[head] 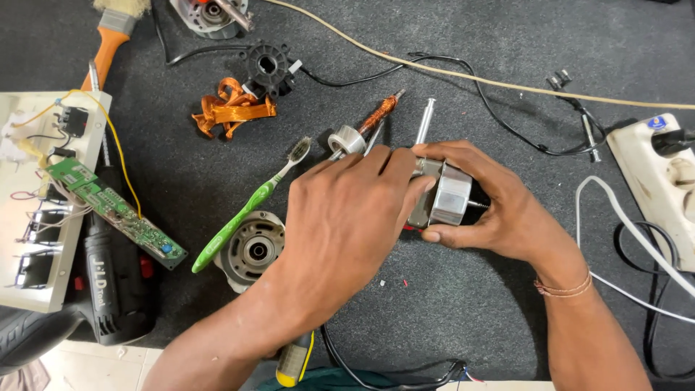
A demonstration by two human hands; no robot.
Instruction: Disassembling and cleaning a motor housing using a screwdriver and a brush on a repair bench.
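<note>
Both hands grip the silver motor housing (449, 194) at mat centre: right hand (499, 206) wraps it, left hand (347, 217) fingers pinch its left end. Green toothbrush (246, 210) lies just left.

Shiny metal motor housing (449, 195); matt grey mat (507, 43).

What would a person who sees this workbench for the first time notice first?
In the middle, the left hand and the right hand close together around a silver metal motor part. Just left of them a bright green toothbrush lies slantwise on the dark mat, beside a round grey motor housing. Further up, a bundle of orange copper strips stands out against the mat.
</note>
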